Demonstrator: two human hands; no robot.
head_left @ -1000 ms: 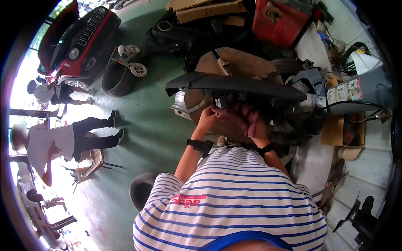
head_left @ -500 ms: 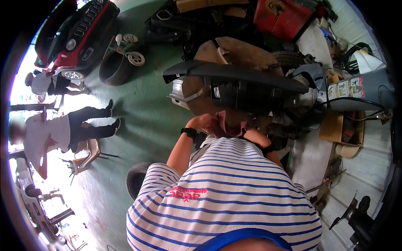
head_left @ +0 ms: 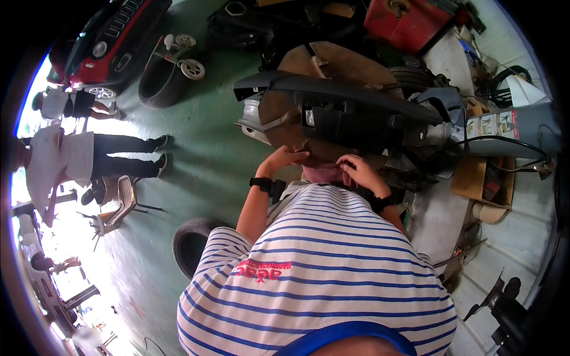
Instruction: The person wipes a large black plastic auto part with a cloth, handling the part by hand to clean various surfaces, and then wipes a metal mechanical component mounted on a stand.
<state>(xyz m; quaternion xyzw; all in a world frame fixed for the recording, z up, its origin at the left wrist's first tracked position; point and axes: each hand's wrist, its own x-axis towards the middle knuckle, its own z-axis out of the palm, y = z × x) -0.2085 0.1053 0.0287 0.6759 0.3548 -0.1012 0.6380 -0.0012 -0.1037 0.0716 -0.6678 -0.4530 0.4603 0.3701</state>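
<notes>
A pinkish-red cloth (head_left: 323,173) is spread between my two hands, just in front of my striped shirt. My left hand (head_left: 286,158) pinches its left upper edge, fingers closed. Bent fingers of my right hand (head_left: 360,171) close on the right side of the same cloth. Just beyond lies a long black plastic car panel, like a dashboard (head_left: 350,110), resting across a brown board (head_left: 276,121). Neither hand touches the panel. The lower part of the cloth is hidden behind my shirt.
A silver wheel rim (head_left: 252,118) sits left of the board. A tire (head_left: 191,246) lies by my left side, another tire (head_left: 160,86) farther off near a small balance bike (head_left: 190,68). A grey cylinder (head_left: 510,127) and cardboard box (head_left: 475,181) stand right. People stand left beside a chair (head_left: 124,199).
My hands have moved apart and slightly farther out, and the cloth, bunched before, is now stretched flatter between them. The right hand, mostly hidden before, now shows.
</notes>
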